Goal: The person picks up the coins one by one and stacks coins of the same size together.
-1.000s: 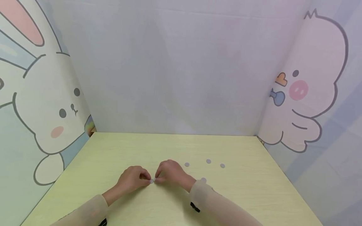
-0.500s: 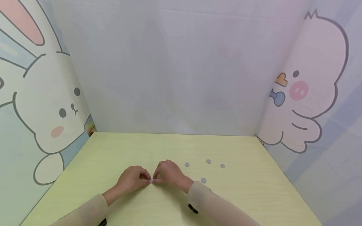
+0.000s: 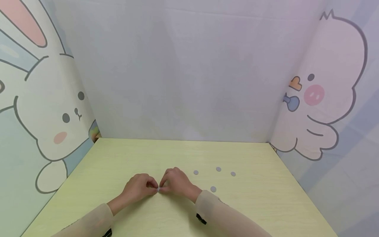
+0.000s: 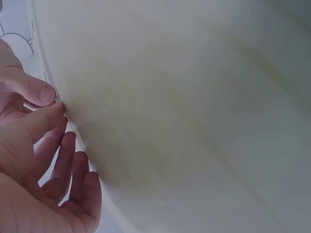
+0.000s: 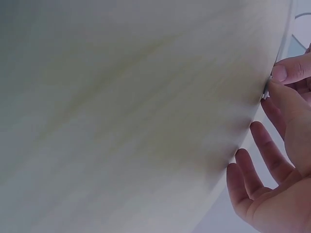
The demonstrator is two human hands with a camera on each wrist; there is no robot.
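Observation:
My left hand [image 3: 138, 188] and right hand [image 3: 177, 181] meet low over the table, left of its middle. Between their fingertips a small grey coin [image 3: 159, 189] shows, mostly covered. Thumb and index finger of each hand pinch at it, and whether a second coin is there cannot be made out. In the right wrist view a thin silvery coin edge [image 5: 266, 89] peeks out at the fingertips. The left wrist view has the left hand [image 4: 46, 145] with its other fingers loosely bent, touching or nearly touching the tabletop.
Several flat grey coins lie apart to the right of my hands: one coin [image 3: 196, 172] nearest, another coin [image 3: 213, 189] by the right sleeve [image 3: 228, 212], others farther right. The pale yellow table [image 3: 266, 197] ends at a plain curtain [image 3: 183, 82], with cartoon-printed side curtains.
The right hand has shifted slightly left, closing the small gap to the left fingertips, and covers more of the coin there. The left hand and the loose coins stay in place.

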